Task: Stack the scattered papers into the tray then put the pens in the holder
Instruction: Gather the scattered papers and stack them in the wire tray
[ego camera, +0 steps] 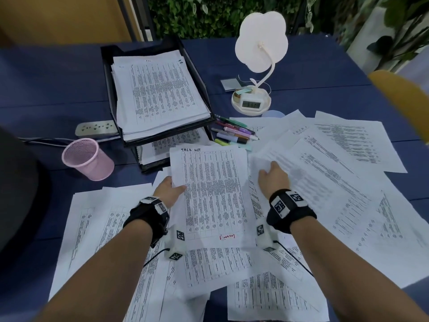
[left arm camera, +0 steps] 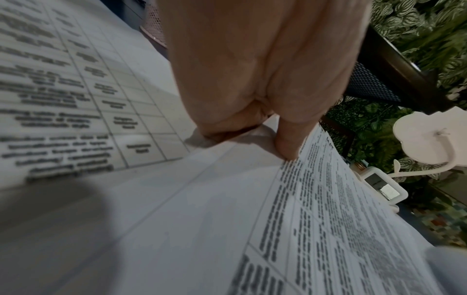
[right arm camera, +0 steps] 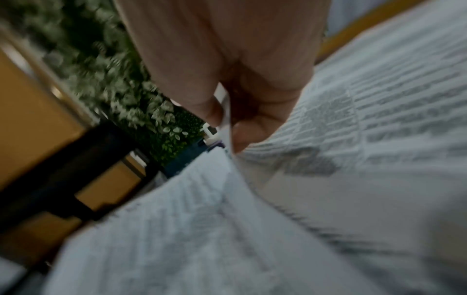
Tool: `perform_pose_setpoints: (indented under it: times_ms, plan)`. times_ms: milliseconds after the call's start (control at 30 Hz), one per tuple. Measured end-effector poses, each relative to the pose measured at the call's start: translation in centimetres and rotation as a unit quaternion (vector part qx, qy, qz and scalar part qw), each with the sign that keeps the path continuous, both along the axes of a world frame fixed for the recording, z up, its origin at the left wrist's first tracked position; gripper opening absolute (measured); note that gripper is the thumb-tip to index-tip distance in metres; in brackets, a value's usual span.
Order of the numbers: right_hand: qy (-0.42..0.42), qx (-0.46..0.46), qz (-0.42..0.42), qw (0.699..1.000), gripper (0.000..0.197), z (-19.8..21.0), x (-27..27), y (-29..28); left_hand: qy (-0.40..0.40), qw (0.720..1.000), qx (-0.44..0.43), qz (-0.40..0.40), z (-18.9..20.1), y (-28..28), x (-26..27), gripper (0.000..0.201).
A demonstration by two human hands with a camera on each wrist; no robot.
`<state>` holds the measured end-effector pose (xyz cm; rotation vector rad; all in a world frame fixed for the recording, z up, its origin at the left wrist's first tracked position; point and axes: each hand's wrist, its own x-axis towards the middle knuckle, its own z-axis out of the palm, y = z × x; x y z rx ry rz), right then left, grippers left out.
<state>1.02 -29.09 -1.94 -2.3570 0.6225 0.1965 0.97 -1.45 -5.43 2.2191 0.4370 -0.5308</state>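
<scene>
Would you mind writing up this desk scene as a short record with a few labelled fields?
left hand: left hand grips the left edge of the task list sheet
right hand: right hand pinches a loose sheet lifted at its edge
tray: black tray, top tier already holds a paper stack
pens: pens lie beside the tray, on the table
holder: pink mesh holder, no pens visible in it
remaining: scattered papers still cover the table
</scene>
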Motion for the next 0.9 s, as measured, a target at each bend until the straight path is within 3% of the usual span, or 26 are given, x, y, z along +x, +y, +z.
perform_pose_setpoints:
  times_ms: [100, 167, 200, 233, 300, 367, 433, 500, 567, 667, 800, 833, 900]
  plan:
    - [-0.016, 0.24, -0.047, 0.969, 0.051, 1.0, 0.3, 2.7, -0.005, 1.0, -0.017, 0.005, -0.1, 0.0, -0.2, 0.05]
    - [-0.008, 0.466, -0.094, 0.88, 0.043, 2.2, 0.4, 3.6, -0.012, 0.999, -0.039, 0.014, -0.1, 0.0, -0.2, 0.049]
    - [-0.001, 0.526, -0.106, 0.844, 0.042, 2.6, 0.4, 3.5, -0.012, 0.999, -0.04, 0.016, -0.1, 0.1, -0.2, 0.047]
    - [0.0, 0.532, -0.1, 0.841, 0.045, 2.9, 0.5, 3.2, -0.008, 0.999, -0.041, 0.018, -0.1, 0.1, -0.1, 0.046]
    - [-0.016, 0.409, -0.06, 0.911, 0.05, 2.7, 0.4, 2.0, -0.003, 0.998, -0.054, 0.034, 0.1, -0.2, 0.2, 0.043]
    - [-0.026, 0.158, -0.014, 0.987, 0.041, 1.1, 0.7, 0.1, 0.009, 0.996, -0.073, 0.059, 0.3, -0.6, 0.4, 0.049]
    - [0.05, -0.061, 0.014, 0.997, 0.037, -0.4, 0.7, -1.7, 0.025, 0.993, -0.089, 0.072, 0.2, -0.8, 0.4, 0.064]
    - [0.13, -0.149, 0.031, 0.98, 0.039, -1.0, 0.2, -2.3, 0.035, 0.995, -0.079, 0.051, 0.0, -0.8, 0.3, 0.075]
    - [0.131, -0.123, 0.037, 0.983, 0.041, -1.9, -0.2, -2.3, 0.039, 0.997, -0.068, 0.023, -0.1, -0.7, 0.2, 0.08]
    - [0.066, -0.009, 0.064, 0.996, 0.037, -2.5, -0.9, -1.2, 0.036, 0.997, -0.066, 0.017, 0.1, -1.0, 0.1, 0.082]
    - [0.056, 0.083, 0.133, 0.986, 0.028, -2.4, -1.3, -0.6, 0.022, 0.998, -0.053, 0.004, 0.1, -1.3, -0.1, 0.081]
    - [0.033, 0.089, 0.121, 0.988, 0.027, -2.4, -1.4, -0.5, 0.017, 0.999, -0.048, 0.001, 0.0, -1.3, -0.1, 0.081]
    - [-0.018, 0.013, 0.067, 0.997, 0.032, -2.8, -1.2, -1.0, 0.01, 0.999, -0.029, -0.011, 0.1, -1.4, -0.1, 0.075]
